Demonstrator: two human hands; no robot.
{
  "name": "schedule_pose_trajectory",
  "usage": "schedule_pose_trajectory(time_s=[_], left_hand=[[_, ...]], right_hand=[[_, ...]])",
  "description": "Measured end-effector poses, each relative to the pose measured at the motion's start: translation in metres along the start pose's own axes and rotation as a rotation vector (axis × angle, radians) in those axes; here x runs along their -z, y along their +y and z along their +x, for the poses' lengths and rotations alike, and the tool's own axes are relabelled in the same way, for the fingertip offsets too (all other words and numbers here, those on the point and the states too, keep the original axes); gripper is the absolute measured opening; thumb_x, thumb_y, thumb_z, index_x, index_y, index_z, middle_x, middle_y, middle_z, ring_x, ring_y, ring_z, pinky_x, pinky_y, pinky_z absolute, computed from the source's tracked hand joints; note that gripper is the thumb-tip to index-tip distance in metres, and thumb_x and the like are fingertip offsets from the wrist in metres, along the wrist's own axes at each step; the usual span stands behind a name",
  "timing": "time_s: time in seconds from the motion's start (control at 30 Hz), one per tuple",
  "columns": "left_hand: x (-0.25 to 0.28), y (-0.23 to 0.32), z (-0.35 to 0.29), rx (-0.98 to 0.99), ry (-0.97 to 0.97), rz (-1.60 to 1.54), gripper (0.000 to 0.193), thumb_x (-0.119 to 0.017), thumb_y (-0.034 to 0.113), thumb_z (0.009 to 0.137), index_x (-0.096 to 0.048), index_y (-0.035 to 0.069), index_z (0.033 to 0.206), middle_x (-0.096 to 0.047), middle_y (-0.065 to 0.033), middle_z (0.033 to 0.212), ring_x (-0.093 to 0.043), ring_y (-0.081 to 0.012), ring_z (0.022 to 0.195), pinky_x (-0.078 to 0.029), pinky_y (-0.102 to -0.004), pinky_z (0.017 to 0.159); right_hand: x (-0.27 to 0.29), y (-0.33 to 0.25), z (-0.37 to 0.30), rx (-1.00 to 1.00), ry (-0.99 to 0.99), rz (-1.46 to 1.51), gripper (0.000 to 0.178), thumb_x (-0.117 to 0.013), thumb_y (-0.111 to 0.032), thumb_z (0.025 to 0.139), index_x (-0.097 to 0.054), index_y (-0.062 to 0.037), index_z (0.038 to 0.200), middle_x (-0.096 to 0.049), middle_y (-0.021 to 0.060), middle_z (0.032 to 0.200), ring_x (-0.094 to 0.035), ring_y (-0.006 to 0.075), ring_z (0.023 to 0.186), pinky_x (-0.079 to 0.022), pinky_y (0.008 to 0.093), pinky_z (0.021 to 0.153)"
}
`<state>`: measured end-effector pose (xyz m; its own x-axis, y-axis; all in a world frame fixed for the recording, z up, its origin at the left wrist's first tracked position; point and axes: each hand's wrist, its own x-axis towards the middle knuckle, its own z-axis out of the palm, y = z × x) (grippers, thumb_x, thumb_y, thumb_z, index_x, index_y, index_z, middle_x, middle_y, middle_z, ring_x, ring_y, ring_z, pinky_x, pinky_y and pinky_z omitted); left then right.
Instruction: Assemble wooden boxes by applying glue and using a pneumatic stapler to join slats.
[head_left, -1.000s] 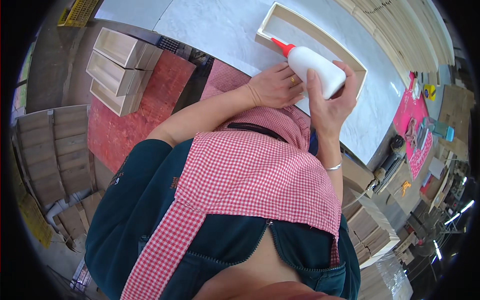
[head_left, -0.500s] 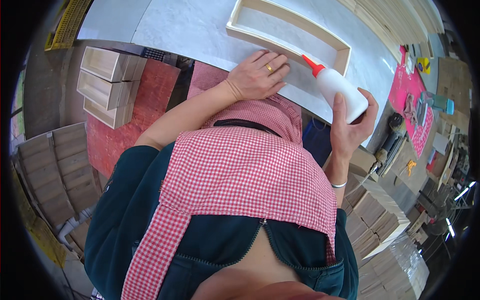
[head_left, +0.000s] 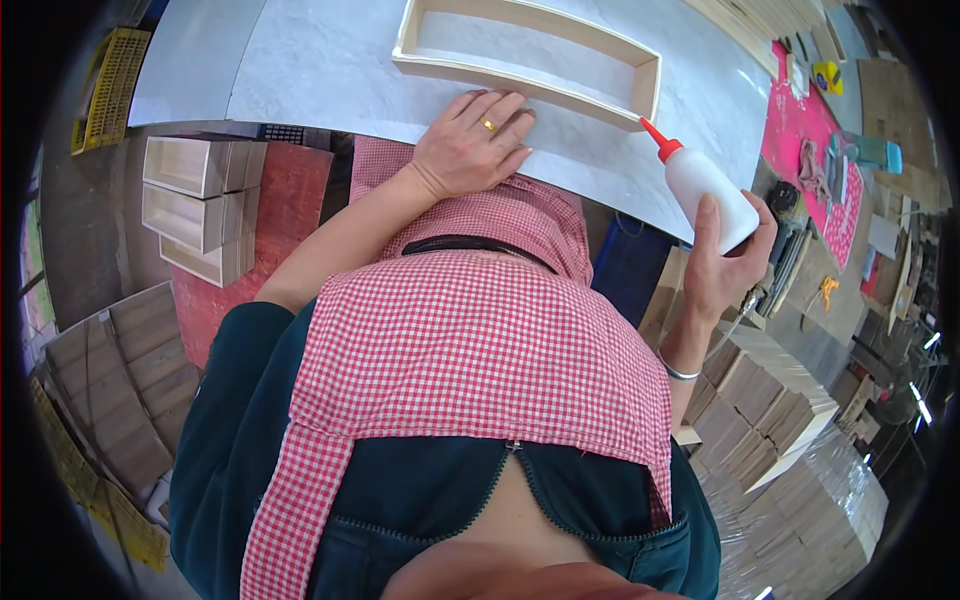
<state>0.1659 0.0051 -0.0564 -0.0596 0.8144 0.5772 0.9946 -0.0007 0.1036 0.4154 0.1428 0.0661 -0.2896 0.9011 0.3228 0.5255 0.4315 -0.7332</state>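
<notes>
A long rectangular frame of pale wood (head_left: 520, 82) lies on the grey marbled tabletop, which shows through its middle. In my right hand (head_left: 727, 250) is a white squeeze bottle (head_left: 712, 197) with a red pointed nozzle. It is tilted, its tip at the near right corner of the frame; whether it touches the wood I cannot tell. My left hand (head_left: 475, 142), with a gold-coloured ring, rests palm down at the table's near edge. Its slightly bent fingers reach toward the frame's near wall and hold nothing that I can see.
Small wooden boxes (head_left: 205, 210) are stacked on a red board (head_left: 295, 200) at the left. Wooden strips (head_left: 745, 25) lie at the far right of the table. Beyond it stands a pink-covered surface (head_left: 800, 130) with cloths and tools. Stacked wooden pieces (head_left: 765, 400) stand at the lower right.
The nozzle has travelled right along the frame's near wall to its right corner. My left hand stays beside the near wall. The whole view has shifted a little.
</notes>
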Motion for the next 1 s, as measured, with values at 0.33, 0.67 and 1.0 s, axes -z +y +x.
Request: schedule_pose_trajectory(time_s=[0.33,0.67,1.0], left_hand=[[-0.002,-0.001,0.0,0.032,-0.058,-0.052,0.038,-0.068,0.026,0.087,-0.063,0.005,0.119,-0.058,-0.0136,0.127,-0.058,-0.0284,0.11,-0.046,-0.0393,0.097],[0.008,0.007,0.007,0.032,-0.086,-0.068,0.043,-0.071,0.022,0.082,-0.065,0.003,0.12,-0.056,-0.0156,0.13,-0.059,-0.0314,0.108,-0.049,-0.0419,0.095],[0.005,0.006,0.0,0.063,-0.151,-0.054,0.045,-0.072,0.02,0.082,-0.065,0.005,0.124,-0.055,-0.0176,0.132,-0.059,-0.0372,0.107,-0.049,-0.0452,0.093]], right_hand=[[0.004,0.034,0.023,-0.202,0.097,0.145,0.042,-0.077,-0.016,0.085,-0.056,0.0003,0.118,-0.061,0.0148,0.109,-0.061,0.0231,0.093,-0.051,0.0338,0.083],[-0.011,0.176,0.214,-0.155,0.591,-0.054,0.043,-0.08,-0.026,0.075,-0.049,-0.0028,0.094,-0.055,0.0125,0.094,-0.056,0.0255,0.083,-0.05,0.0368,0.08],[0.002,0.243,0.296,-0.324,0.119,-0.731,0.063,-0.064,-0.06,0.086,-0.07,0.001,0.102,-0.072,0.0197,0.095,-0.07,0.0377,0.086,-0.055,0.0459,0.071]])
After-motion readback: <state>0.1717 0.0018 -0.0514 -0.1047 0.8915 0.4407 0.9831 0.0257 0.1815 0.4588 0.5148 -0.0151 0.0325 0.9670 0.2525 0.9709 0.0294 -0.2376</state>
